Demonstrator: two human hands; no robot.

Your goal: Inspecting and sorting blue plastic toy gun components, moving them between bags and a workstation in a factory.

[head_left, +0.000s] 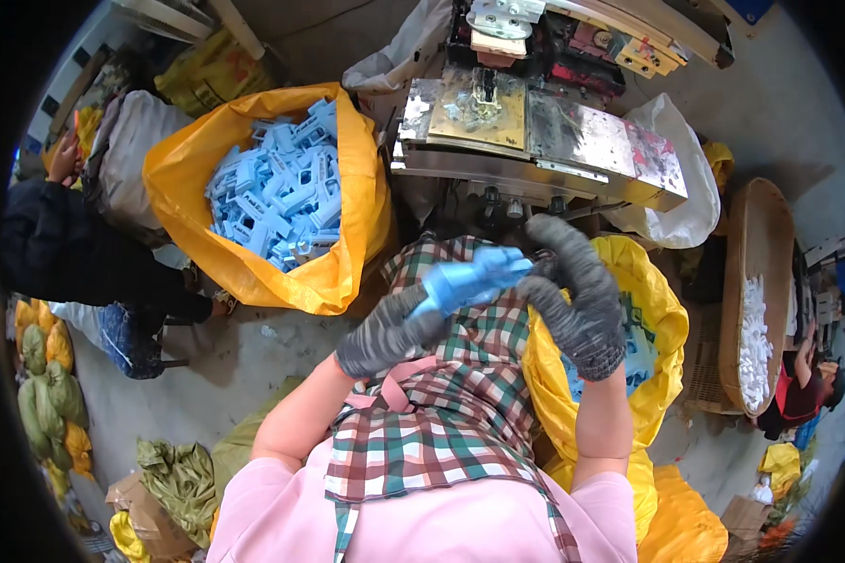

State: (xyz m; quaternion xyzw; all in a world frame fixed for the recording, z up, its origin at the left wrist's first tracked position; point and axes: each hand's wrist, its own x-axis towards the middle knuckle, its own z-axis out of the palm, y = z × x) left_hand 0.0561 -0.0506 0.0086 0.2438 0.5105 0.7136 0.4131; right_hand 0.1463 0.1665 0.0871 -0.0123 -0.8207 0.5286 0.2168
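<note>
Both my hands wear dark grey knit gloves. My left hand (385,330) grips the lower end of a light blue plastic part (471,277), blurred by motion, held above my checked apron. My right hand (573,296) closes on the part's right end, fingers curled over it. A large yellow sack (253,272) at my left is full of several similar light blue plastic parts (277,192). A second yellow sack (662,324) at my right holds a few blue parts deep inside.
A metal press machine (535,141) with a shiny plate stands straight ahead. A person in dark clothes (61,249) sits at the left. A woven tray of white pieces (756,328) and another person (803,394) are at the right. Bags and sacks lie on the concrete floor.
</note>
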